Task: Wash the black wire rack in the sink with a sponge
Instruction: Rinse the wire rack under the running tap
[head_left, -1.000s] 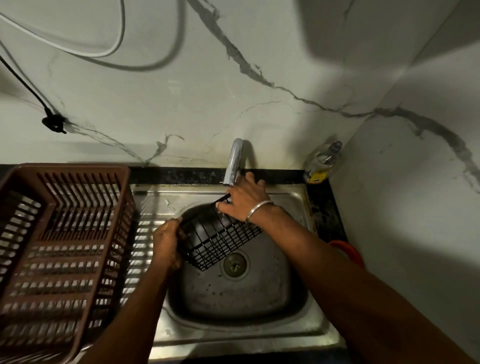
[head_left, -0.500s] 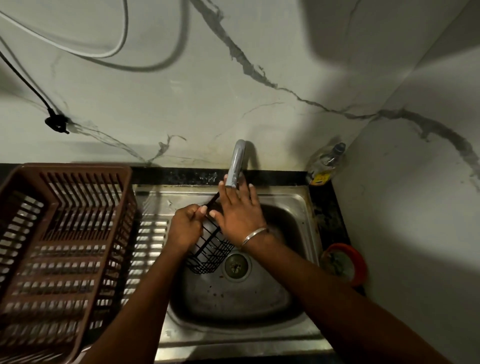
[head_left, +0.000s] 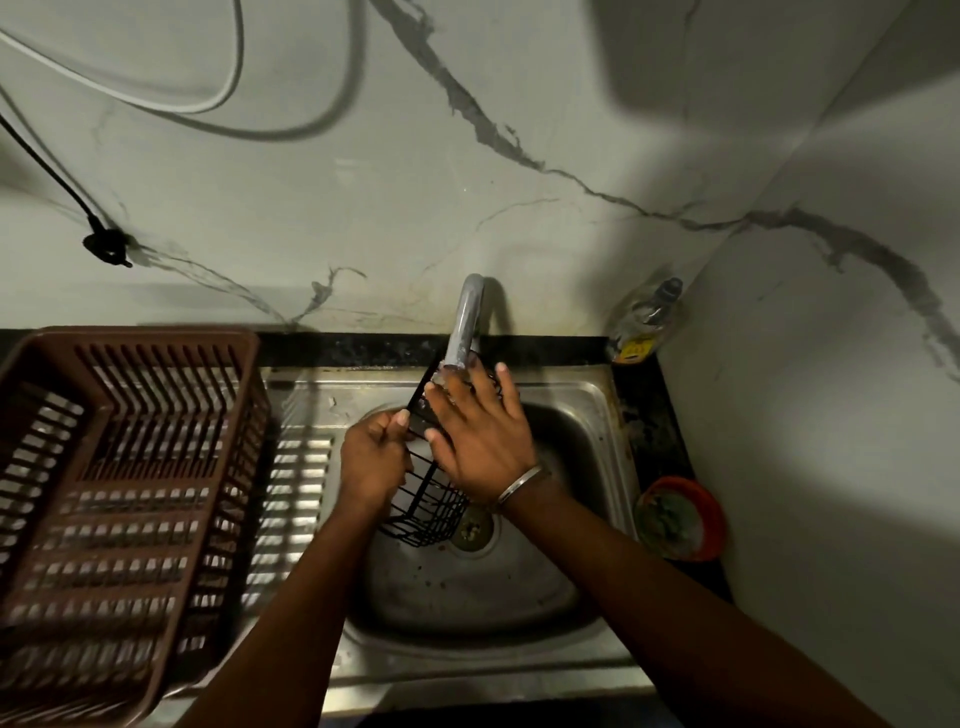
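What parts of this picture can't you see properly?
- Sponge: none shows in the head view. The right hand lies flat over the rack, so one could be underneath.
- Rack's middle: covered by both hands. The left hand grips its edge.
- Bottle label: too small and dim.
- Orange bowl contents: blurred.
- Brown basket: cut off by the left edge.

The sink (head_left: 582, 410) is dull, scuffed steel, the tap (head_left: 466, 322) smooth grey metal. The wire rack (head_left: 428, 512) is thin matt black wire. The brown basket (head_left: 130, 467) is slatted plastic; the wall (head_left: 519, 104) is glossy veined marble.
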